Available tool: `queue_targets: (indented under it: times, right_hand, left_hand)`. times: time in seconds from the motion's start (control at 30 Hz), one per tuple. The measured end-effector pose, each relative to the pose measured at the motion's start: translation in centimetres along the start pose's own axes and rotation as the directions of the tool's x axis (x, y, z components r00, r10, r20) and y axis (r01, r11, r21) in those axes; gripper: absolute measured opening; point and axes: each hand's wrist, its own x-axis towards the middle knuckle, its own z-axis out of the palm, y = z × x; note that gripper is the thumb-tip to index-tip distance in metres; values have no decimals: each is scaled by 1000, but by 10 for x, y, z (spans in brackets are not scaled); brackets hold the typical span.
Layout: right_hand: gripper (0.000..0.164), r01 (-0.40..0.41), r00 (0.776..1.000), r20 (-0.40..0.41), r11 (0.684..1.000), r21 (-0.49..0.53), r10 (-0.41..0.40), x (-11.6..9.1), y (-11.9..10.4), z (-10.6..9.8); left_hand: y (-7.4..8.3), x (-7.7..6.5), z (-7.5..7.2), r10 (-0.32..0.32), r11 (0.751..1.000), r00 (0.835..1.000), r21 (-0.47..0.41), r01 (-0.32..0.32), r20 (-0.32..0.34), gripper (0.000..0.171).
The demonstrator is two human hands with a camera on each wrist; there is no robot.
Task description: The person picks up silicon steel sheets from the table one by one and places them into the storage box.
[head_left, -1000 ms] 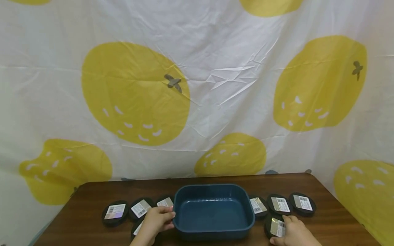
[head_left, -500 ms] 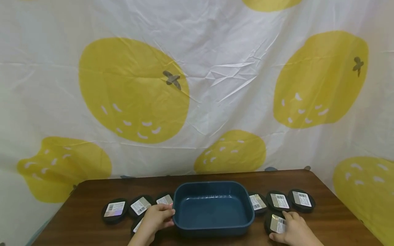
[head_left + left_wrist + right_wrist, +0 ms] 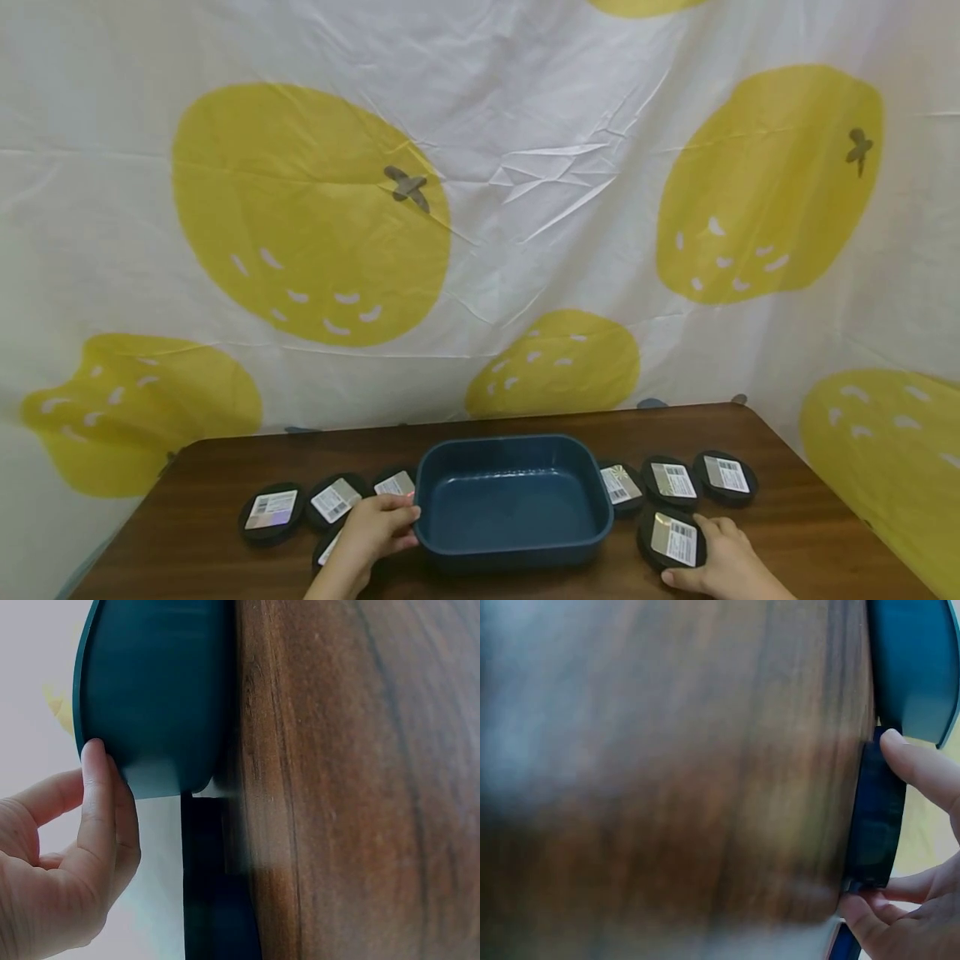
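Note:
A dark blue rectangular basin stands mid-table. At its left side my left hand holds the rim; in the left wrist view, the fingertips of the left hand lie against the outer wall of the basin. To the right of the basin, my right hand grips a flat, round black container with a silver and white barcode label facing up. From the right wrist view, thumb and fingers of the right hand span the side of the black container, low at the tabletop.
Further labelled round black containers stand on the brown wooden table: several left of the basin, including one at the far left, and three behind my right hand, the outermost to the right. A lemon-print cloth hangs behind the table.
The right hand's fingers have shifted to the container's right edge, so its label shows more fully. My left hand keeps its place on the basin. The head view has turned slightly.

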Motion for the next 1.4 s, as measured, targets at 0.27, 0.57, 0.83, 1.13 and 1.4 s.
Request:
queue_targets:
  times: [0.27,0.57,0.83,1.13,1.4]
  right_hand:
    - [96,-73,996,61,995,64,70,2,1,-2]
    - [92,-81,995,67,995,66,77,3,0,-7]
    - [94,-98,993,74,993,70,93,2,-2,-11]
    - [94,-46,999,6,997,55,46,-1,-6,-16]
    - [93,-14,998,-64,998,63,18,-4,-12,-26]
  left_hand:
    - [-1,1,-1,-8,1000,1000,-7,8,16,29]
    - [-3,3,-2,-13,1000,1000,-3,13,28,30]
    - [-9,8,-4,3,999,999,-33,-2,32,32]
    - [-4,3,-2,-38,999,999,2,38,12,31]
    - [-3,3,-1,-37,999,999,-10,38,11,29]
